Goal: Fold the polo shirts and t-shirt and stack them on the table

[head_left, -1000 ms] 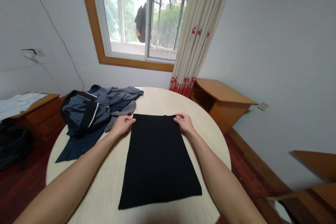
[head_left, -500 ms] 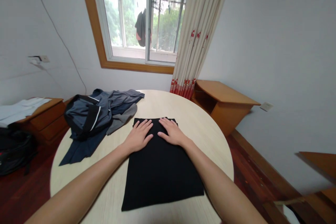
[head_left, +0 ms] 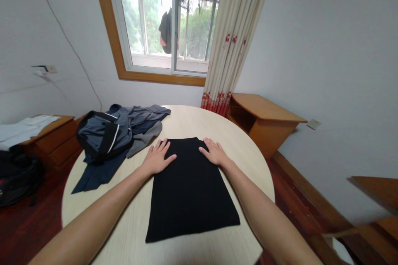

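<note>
A black piece of clothing (head_left: 191, 194), folded into a long flat panel, lies on the round pale table (head_left: 245, 149). Its near edge is wider than its far edge. What kind of garment it is I cannot make out. My left hand (head_left: 157, 158) rests flat on its far left corner, fingers stretched out and thumb pointing inward. On the far right corner lies my right hand (head_left: 214, 152), also flat with the fingers extended. Neither hand grips the cloth.
A heap of grey and navy clothes (head_left: 124, 132) covers the table's left side. Behind stand a window (head_left: 174, 20) and a curtain (head_left: 236, 37). A wooden desk (head_left: 267, 112) is at the right, a wooden cabinet (head_left: 59, 140) and a black backpack (head_left: 18, 178) at the left.
My hands have slid apart across the black cloth, the left one to the left and the right one to the right, toward its side edges. The far part between them lies uncovered.
</note>
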### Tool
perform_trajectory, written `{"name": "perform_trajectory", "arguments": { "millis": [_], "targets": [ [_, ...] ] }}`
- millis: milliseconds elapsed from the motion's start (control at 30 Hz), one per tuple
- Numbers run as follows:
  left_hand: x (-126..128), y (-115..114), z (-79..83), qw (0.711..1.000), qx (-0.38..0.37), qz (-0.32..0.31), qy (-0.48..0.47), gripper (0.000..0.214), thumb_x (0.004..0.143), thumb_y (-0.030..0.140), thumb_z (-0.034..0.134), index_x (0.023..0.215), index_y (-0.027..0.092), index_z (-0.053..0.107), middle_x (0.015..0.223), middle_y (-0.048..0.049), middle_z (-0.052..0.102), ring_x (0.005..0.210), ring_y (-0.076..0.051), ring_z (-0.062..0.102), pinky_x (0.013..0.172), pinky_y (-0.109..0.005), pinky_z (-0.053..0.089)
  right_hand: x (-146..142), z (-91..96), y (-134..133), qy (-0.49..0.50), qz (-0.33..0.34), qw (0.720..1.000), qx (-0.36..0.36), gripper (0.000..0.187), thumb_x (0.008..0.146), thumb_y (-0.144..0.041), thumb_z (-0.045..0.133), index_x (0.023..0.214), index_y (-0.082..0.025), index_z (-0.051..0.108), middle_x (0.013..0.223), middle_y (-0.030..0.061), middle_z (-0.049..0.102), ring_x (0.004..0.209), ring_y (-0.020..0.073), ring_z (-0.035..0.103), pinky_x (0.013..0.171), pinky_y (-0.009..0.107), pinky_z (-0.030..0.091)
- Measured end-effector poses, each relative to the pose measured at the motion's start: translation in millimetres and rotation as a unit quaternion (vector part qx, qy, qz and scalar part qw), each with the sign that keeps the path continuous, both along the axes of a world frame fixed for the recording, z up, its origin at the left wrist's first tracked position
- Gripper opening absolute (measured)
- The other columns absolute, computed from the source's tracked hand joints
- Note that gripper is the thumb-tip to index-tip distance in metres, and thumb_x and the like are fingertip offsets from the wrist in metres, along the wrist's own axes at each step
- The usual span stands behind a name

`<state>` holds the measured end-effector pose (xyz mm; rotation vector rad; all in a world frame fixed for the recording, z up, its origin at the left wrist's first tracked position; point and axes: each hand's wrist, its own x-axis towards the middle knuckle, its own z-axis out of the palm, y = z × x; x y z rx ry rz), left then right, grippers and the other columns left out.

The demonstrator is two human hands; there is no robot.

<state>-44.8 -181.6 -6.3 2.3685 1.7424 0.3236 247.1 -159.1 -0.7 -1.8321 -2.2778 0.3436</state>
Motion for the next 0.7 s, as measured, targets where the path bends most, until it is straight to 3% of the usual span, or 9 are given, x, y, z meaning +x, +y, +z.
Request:
{"name": "perform_trajectory", "arguments": {
  "millis": [167, 233, 300, 400, 467, 533, 633, 700],
  "targets": [
    [-27.5, -2.9, 3.9, 1.000, 0.006, 0.001, -0.030, 0.077, 0.092, 0.059, 0.040, 0.154, 0.013, 0.034, 0.164, -0.0163, 0.018, 0.152, -0.033, 0.018, 0.119, -0.052, 0.022, 14.2, 10.9, -7.2, 0.031, -0.022, 0.997, 0.064, 0.057, 0.094, -0.047, 0.054, 0.140, -0.014, 0.052, 0.142, 0.0185, 0.056, 0.131, 0.0301, 0.050, 0.107, 0.040, 0.036],
    [-40.0, -9.4, 13.7, 0.998, 0.005, -0.020, -0.055, 0.077, 0.084, 0.058, 0.052, 0.147, 0.016, 0.045, 0.163, -0.0161, 0.026, 0.148, -0.035, 0.027, 0.116, -0.048, 0.029, 20.5, 19.5, -11.6, 0.057, -0.047, 0.996, 0.045, 0.049, 0.089, -0.046, 0.062, 0.126, -0.015, 0.059, 0.122, 0.0167, 0.067, 0.113, 0.0293, 0.062, 0.093, 0.036, 0.044],
    [-46.3, -19.3, 26.7, 0.996, -0.017, -0.031, -0.077, 0.071, 0.074, 0.058, 0.063, 0.133, 0.019, 0.058, 0.151, -0.0156, 0.047, 0.135, -0.035, 0.047, 0.107, -0.042, 0.040, 24.7, 26.5, -16.6, 0.088, -0.069, 0.994, -0.008, 0.038, 0.085, -0.045, 0.068, 0.109, -0.016, 0.062, 0.103, 0.0134, 0.071, 0.093, 0.0269, 0.066, 0.078, 0.034, 0.047],
    [-42.2, -36.4, 44.2, 0.991, -0.101, -0.007, -0.091, 0.051, 0.066, 0.055, 0.072, 0.105, 0.022, 0.064, 0.103, -0.0086, 0.071, 0.094, -0.030, 0.067, 0.078, -0.034, 0.048, 25.5, 32.3, -23.9, 0.148, -0.073, 0.977, -0.135, 0.029, 0.079, -0.034, 0.074, 0.095, -0.019, 0.054, 0.078, 0.0050, 0.066, 0.063, 0.0199, 0.063, 0.059, 0.030, 0.045],
    [-34.8, -45.9, 50.3, 0.982, -0.170, 0.009, -0.088, 0.041, 0.064, 0.046, 0.075, 0.095, 0.023, 0.060, 0.077, -0.0017, 0.068, 0.073, -0.025, 0.065, 0.064, -0.031, 0.042, 24.6, 33.5, -27.6, 0.190, -0.064, 0.956, -0.215, 0.029, 0.078, -0.025, 0.075, 0.093, -0.021, 0.050, 0.068, -0.0012, 0.060, 0.049, 0.0153, 0.057, 0.050, 0.028, 0.042],
    [-28.0, -51.7, 51.4, 0.974, -0.212, 0.005, -0.086, 0.034, 0.065, 0.036, 0.074, 0.091, 0.024, 0.056, 0.068, 0.0023, 0.063, 0.063, -0.021, 0.060, 0.058, -0.028, 0.037, 24.1, 32.9, -29.7, 0.221, -0.049, 0.939, -0.258, 0.029, 0.077, -0.018, 0.073, 0.090, -0.022, 0.048, 0.064, -0.0048, 0.055, 0.043, 0.0126, 0.053, 0.047, 0.026, 0.040],
    [-21.2, -51.6, 45.9, 0.972, -0.213, -0.013, -0.094, 0.023, 0.069, 0.025, 0.069, 0.086, 0.024, 0.054, 0.067, 0.0036, 0.059, 0.061, -0.019, 0.056, 0.056, -0.027, 0.034, 24.5, 28.3, -27.2, 0.232, -0.034, 0.939, -0.252, 0.023, 0.077, -0.012, 0.068, 0.086, -0.022, 0.049, 0.062, -0.0060, 0.052, 0.044, 0.0110, 0.051, 0.046, 0.024, 0.038],
    [-18.0, -44.7, 39.8, 0.980, -0.176, -0.011, -0.097, 0.017, 0.072, 0.021, 0.066, 0.085, 0.024, 0.054, 0.069, 0.0027, 0.061, 0.064, -0.019, 0.057, 0.057, -0.027, 0.033, 24.1, 23.1, -20.5, 0.214, -0.032, 0.957, -0.193, 0.018, 0.077, -0.010, 0.066, 0.080, -0.020, 0.051, 0.063, -0.0045, 0.054, 0.049, 0.0111, 0.052, 0.049, 0.024, 0.037]
  ]
}}
